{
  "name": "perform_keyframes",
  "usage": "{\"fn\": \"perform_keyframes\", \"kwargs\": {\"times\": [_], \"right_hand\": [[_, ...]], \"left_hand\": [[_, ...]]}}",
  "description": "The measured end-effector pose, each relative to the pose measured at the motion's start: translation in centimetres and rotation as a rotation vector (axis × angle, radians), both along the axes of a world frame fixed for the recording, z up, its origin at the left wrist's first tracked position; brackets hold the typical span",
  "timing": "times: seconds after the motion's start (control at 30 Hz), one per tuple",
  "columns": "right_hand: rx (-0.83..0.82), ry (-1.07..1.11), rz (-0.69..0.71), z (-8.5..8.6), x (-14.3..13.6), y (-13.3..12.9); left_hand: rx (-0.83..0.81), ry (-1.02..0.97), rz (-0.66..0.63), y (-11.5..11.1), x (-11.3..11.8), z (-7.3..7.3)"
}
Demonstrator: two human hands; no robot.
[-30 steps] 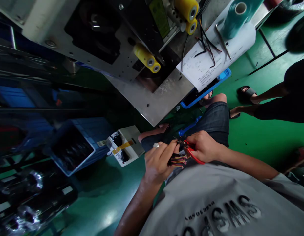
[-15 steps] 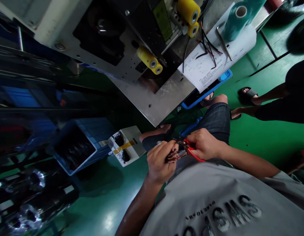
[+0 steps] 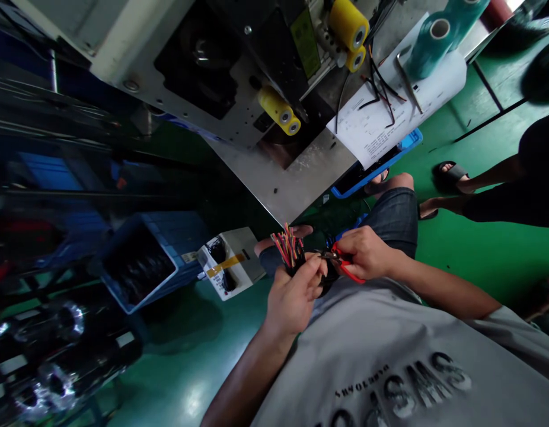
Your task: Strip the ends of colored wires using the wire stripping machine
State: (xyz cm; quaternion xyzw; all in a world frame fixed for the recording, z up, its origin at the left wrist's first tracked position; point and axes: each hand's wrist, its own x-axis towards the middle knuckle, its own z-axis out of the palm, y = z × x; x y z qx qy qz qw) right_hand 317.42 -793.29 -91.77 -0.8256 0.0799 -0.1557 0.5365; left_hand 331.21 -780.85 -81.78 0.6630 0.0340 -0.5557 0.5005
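Observation:
A bundle of black cables (image 3: 290,249) with red, orange and yellow wire ends is gripped in my left hand (image 3: 294,290), above my lap. The coloured ends fan out upward past the thumb side. My right hand (image 3: 366,252) is closed round the red handles of a pair of cutting pliers (image 3: 345,264). The metal jaws of the pliers point left and lie close by the left fingertips; whether they touch a cable I cannot tell. Part of the bundle is hidden behind the left fingers.
Ahead stands a machine with yellow rollers (image 3: 278,111) on a metal table (image 3: 283,193). Printed paper (image 3: 367,130), loose wires and green film rolls (image 3: 428,47) lie to its right. On the left are a blue crate (image 3: 168,255) and a white box (image 3: 232,261). Another person's legs (image 3: 483,178) show at right.
My left hand has turned, so the coloured wire ends now point up instead of toward the right hand. The pliers stay in my right hand, slightly higher. The view has shifted a little.

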Motion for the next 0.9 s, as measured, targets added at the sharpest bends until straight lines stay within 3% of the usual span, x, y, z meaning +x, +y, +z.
{"fn": "perform_keyframes", "kwargs": {"times": [0.1, 0.3, 0.5, 0.7, 0.9], "right_hand": [[0.016, 0.029, -0.011, 0.2, -0.1, 0.2], [0.089, 0.180, 0.001, 1.4, -0.8, 0.7], [0.097, 0.302, 0.005, 2.9, -1.2, 0.7], [0.098, 0.409, 0.005, 4.3, -0.7, 0.7], [0.112, 0.394, 0.023, 4.5, -0.3, 0.9]], "left_hand": [[-0.068, -0.293, -0.144, 1.0, 0.0, -0.6], [-0.161, -1.069, -0.464, 1.5, 0.1, -0.9], [-0.320, -1.647, -0.653, 2.2, 1.1, -2.2], [-0.424, -1.800, -0.832, 3.6, 2.2, -3.2], [-0.446, -1.785, -0.859, 3.4, 2.5, -2.9]]}}
